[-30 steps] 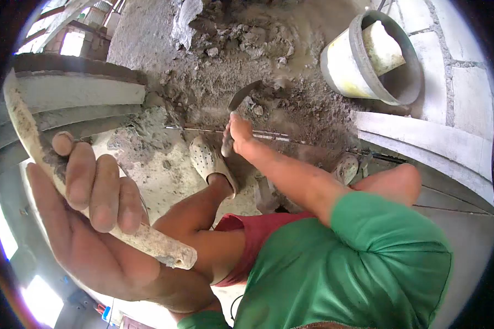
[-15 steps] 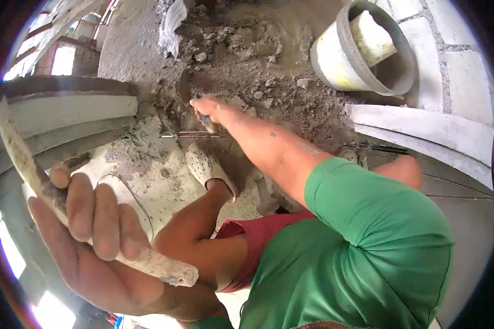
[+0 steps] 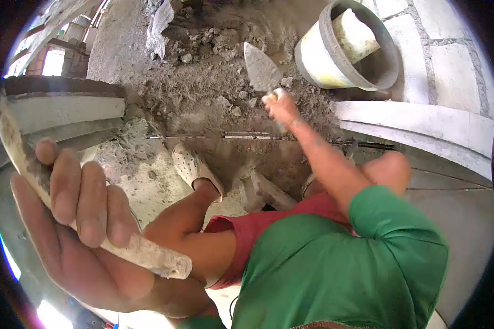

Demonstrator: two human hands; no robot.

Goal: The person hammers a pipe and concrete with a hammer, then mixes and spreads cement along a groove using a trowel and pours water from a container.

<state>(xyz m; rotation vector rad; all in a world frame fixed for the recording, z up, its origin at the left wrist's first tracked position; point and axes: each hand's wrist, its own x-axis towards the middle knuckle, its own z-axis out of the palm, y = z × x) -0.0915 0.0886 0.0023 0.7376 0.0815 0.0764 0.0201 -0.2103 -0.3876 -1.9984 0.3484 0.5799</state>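
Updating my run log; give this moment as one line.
left hand: holds pale bar; right hand: holds trowel over dirt; bucket: beside dirt

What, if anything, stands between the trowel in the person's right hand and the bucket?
Nothing visible does. The right hand grips the trowel by its handle, and between it and the bucket only low, loose grey rubble shows, with nothing upright in the gap.
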